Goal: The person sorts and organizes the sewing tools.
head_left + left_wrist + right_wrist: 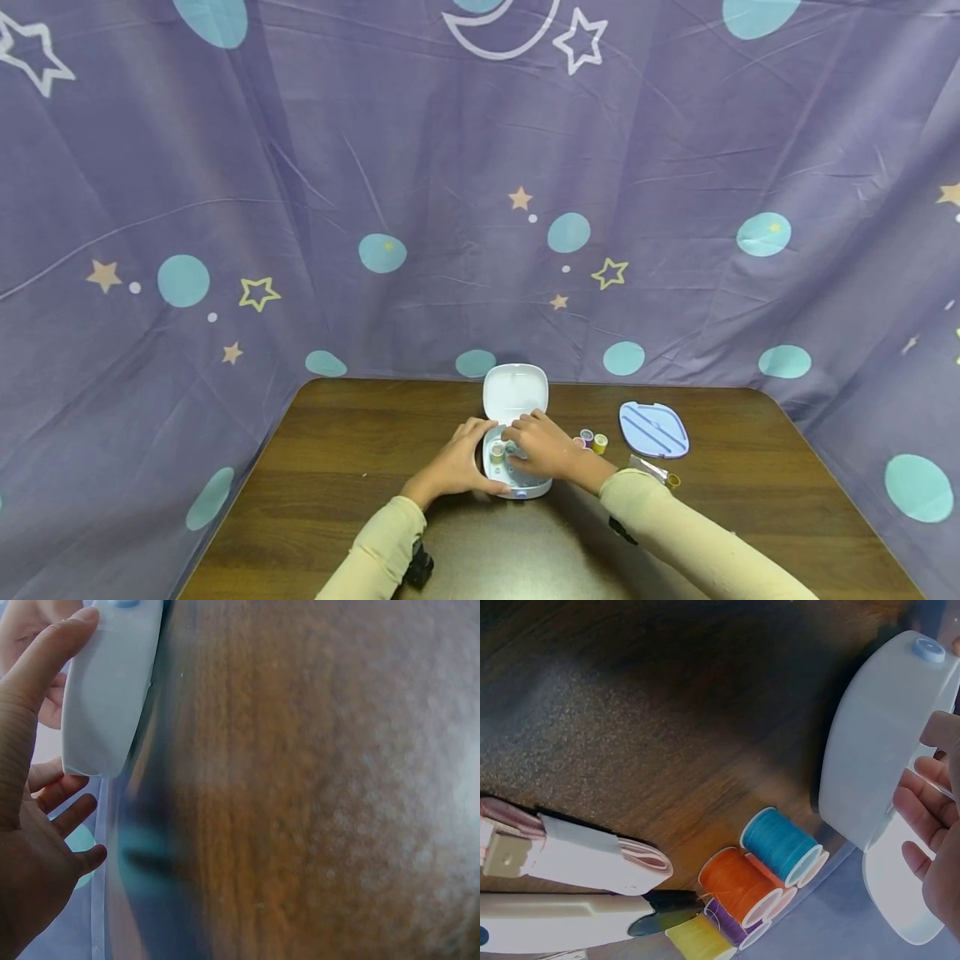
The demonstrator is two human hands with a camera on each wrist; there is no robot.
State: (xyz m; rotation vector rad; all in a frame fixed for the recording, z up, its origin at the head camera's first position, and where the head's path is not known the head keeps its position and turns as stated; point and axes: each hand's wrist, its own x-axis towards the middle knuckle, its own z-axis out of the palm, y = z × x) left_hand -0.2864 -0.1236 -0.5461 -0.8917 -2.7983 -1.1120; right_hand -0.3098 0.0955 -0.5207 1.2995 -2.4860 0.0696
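Observation:
A white sewing box (517,492) sits on the table with its lid (516,392) raised at the back. Small pegs dot its inside, and a pale thread spool (497,453) stands at the left. My left hand (455,465) grips the box's left side, thumb (64,645) along the front and fingers toward the back. Over the box's interior, my right hand (543,446) reaches in with bent fingers (919,814). Its fingertips are partly hidden by the box wall in the right wrist view, so I cannot tell whether they pinch anything.
Right of the box lie several thread spools, among them a blue one (780,844), an orange one (739,885) and a yellow one (701,937). Close by are a folded pink tape (585,855) and a white-handled tool (562,919). A light-blue tray (654,430) lies farther right.

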